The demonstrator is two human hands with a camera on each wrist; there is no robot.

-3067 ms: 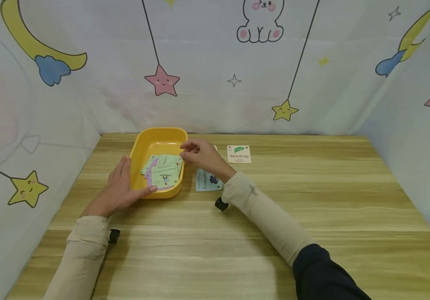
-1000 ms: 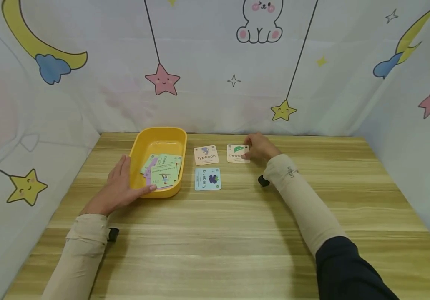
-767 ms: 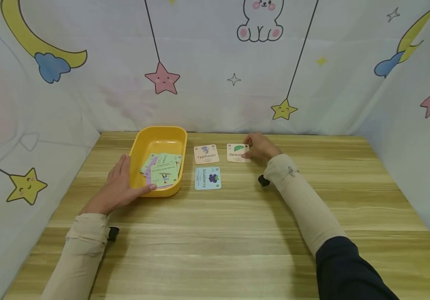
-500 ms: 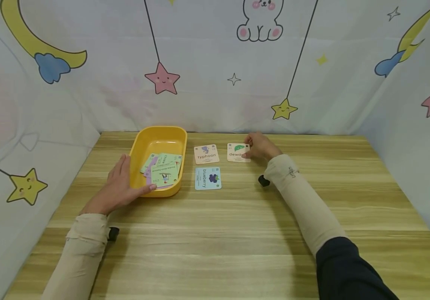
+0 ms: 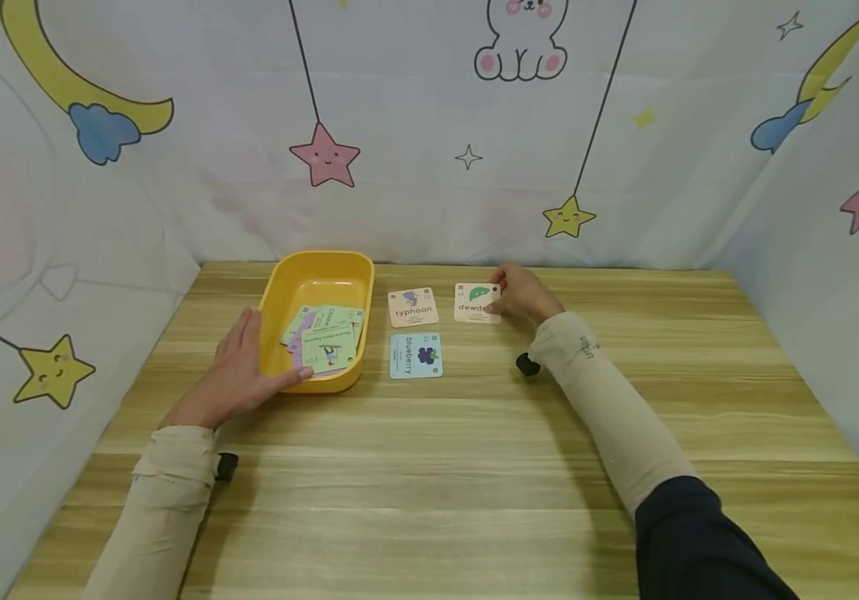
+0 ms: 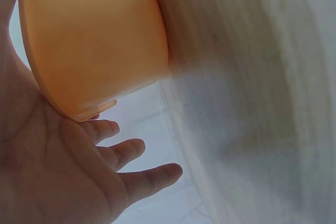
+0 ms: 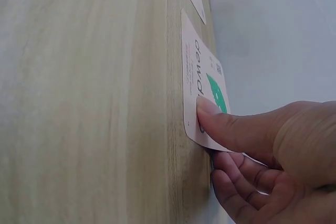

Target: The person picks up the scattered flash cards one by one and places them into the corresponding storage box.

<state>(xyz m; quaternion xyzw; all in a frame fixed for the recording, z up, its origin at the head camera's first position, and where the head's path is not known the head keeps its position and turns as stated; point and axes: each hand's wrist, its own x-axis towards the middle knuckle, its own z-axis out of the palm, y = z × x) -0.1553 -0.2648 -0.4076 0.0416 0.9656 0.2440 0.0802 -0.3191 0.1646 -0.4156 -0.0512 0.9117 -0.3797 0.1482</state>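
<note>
My left hand [image 5: 237, 375] lies along the left wall of the yellow plastic bin [image 5: 272, 354], its thumb across the near rim. In the left wrist view, the fingers [image 6: 152, 179] stretch out straight beside the bin. Several green and purple cards [image 5: 327, 348] lie inside. My right hand [image 5: 522, 293] pinches the right edge of the white dewdrop card [image 5: 471, 293], thumb on top and fingers curled at the edge, as the right wrist view shows. Part of its word is hidden by the thumb. Left of it lies the typhoon card [image 5: 412, 309], with the blue blueberry card [image 5: 405, 357] below.
The wooden table [image 5: 414, 483] runs back to a white cloth wall [image 5: 399, 217] printed with stars, moons and a bear. Similar cloth walls stand at left and right. A black wrist camera mount [image 5: 527, 364] sits under the right sleeve.
My right hand has moved from the bin's right rim over to the right, to the dewdrop card, uncovering the typhoon and blueberry cards. My left hand has stayed at the bin.
</note>
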